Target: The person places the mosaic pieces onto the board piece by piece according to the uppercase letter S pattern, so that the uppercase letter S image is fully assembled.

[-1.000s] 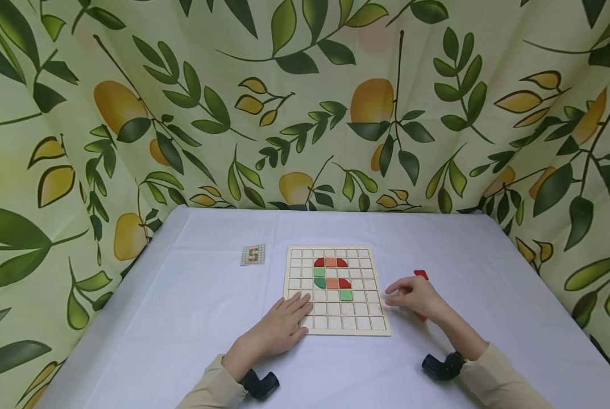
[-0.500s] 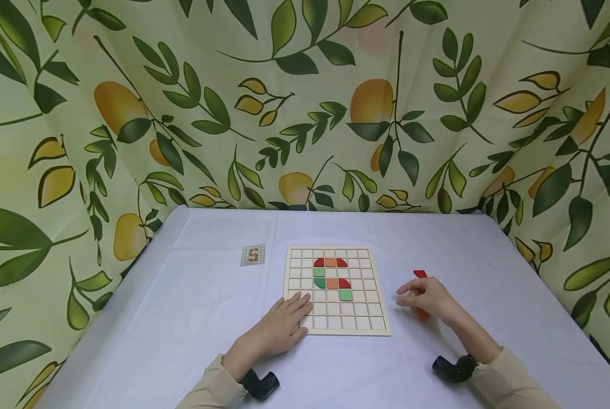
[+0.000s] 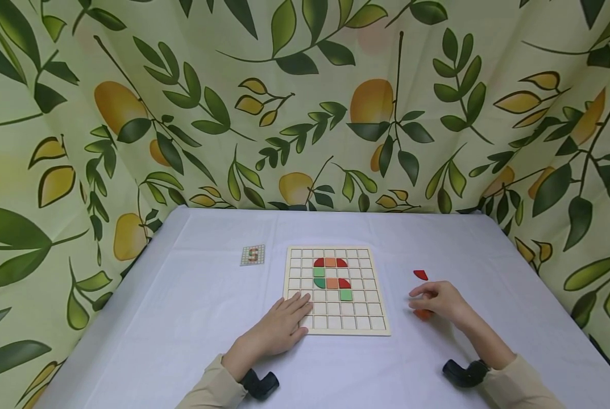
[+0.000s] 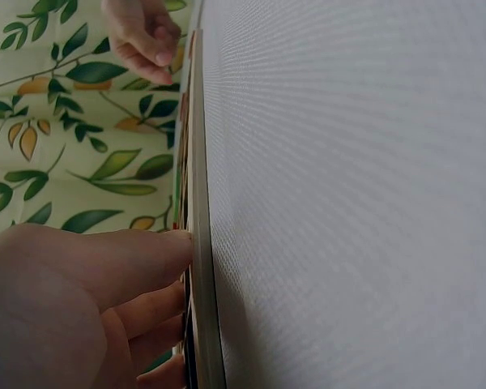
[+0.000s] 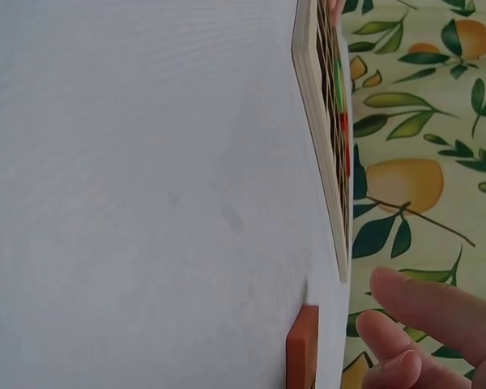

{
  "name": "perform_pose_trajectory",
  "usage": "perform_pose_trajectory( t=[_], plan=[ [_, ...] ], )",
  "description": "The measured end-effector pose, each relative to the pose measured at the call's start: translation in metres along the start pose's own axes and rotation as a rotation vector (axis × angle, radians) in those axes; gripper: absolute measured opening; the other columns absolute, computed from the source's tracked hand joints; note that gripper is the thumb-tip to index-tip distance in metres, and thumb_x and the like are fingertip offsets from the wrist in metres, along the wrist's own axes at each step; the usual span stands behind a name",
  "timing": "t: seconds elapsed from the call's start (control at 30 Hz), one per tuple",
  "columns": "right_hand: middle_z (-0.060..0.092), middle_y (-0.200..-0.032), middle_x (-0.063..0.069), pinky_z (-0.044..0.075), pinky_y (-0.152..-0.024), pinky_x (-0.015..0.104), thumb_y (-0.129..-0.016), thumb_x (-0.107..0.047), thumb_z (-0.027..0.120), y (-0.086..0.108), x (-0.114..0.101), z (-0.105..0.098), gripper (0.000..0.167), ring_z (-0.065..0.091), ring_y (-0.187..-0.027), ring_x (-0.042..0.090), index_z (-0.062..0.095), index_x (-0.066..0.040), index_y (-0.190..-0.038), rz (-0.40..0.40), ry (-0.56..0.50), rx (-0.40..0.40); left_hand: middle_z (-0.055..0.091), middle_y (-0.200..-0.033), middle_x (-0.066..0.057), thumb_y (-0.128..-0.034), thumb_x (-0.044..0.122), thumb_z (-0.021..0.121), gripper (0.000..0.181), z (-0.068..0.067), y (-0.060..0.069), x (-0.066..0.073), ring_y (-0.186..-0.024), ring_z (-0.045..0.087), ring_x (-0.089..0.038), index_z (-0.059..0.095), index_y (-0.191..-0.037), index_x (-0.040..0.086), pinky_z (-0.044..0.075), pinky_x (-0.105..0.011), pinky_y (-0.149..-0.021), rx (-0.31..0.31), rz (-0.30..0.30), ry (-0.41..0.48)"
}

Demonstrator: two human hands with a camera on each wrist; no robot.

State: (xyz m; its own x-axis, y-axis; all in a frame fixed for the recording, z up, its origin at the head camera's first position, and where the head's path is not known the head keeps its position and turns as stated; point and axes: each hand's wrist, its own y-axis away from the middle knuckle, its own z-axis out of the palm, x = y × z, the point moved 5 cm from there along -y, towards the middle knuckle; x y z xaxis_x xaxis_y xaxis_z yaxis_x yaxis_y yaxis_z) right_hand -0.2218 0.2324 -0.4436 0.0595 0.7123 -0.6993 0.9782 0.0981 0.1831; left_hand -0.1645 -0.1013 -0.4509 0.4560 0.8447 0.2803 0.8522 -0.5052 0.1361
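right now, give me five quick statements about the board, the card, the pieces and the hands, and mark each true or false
1. The left hand rests on the board. True.
2. The small card lies to the right of the board. False: the card lies to its left.
3. The right hand is over the board. False: the right hand is off its right side, near an orange piece.
4. A red piece lies on the white cloth. True.
5. Every piece on the board is red. False: light green squares sit there too.
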Motion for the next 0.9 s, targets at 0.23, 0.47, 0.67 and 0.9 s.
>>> perform_pose_trajectory(
  t=[0.23,0.47,0.67,0.9],
  plan=[
    [0.05,-0.062,-0.002,0.036,-0.055,0.022,-0.08,-0.018,0.077,0.002,0.008,-0.008,0.032,0.045,-0.063,0.012,0.071,0.003,-0.103,0.028,0.008,0.009,0.032,-0.159,-0.004,-0.0987,0.029,0.048,0.052,-0.002,0.002,0.0,-0.15,0.026,-0.027,0.04,-0.148,0.012,0.026,-0.052,-0.121,0.011,0.012,0.014],
    [0.049,-0.067,0.0,0.036,-0.056,0.022,-0.08,-0.023,0.078,0.005,0.017,-0.014,0.036,0.044,-0.073,0.014,0.07,0.002,-0.105,0.061,0.02,0.019,0.033,-0.159,-0.005,-0.0987,0.028,0.048,0.052,-0.003,0.003,0.001,-0.15,0.028,-0.028,0.041,-0.147,0.01,0.027,-0.053,-0.12,0.015,0.023,0.03],
    [0.05,-0.067,-0.002,0.035,-0.057,0.022,-0.079,-0.02,0.078,0.009,0.021,-0.021,0.035,0.044,-0.069,0.01,0.07,0.003,-0.104,0.044,0.022,0.007,0.032,-0.16,-0.005,-0.0989,0.029,0.048,0.053,-0.002,0.004,0.001,-0.15,0.027,-0.027,0.04,-0.148,0.011,0.026,-0.053,-0.12,0.008,0.021,0.032],
    [0.049,-0.069,-0.001,0.036,-0.056,0.022,-0.079,-0.015,0.076,0.009,0.031,-0.024,0.033,0.045,-0.073,0.014,0.068,0.006,-0.103,0.078,0.03,0.005,0.032,-0.16,-0.004,-0.099,0.029,0.048,0.052,-0.003,0.004,0.002,-0.15,0.026,-0.027,0.039,-0.148,0.011,0.026,-0.053,-0.12,0.008,0.021,0.036]
  ],
)
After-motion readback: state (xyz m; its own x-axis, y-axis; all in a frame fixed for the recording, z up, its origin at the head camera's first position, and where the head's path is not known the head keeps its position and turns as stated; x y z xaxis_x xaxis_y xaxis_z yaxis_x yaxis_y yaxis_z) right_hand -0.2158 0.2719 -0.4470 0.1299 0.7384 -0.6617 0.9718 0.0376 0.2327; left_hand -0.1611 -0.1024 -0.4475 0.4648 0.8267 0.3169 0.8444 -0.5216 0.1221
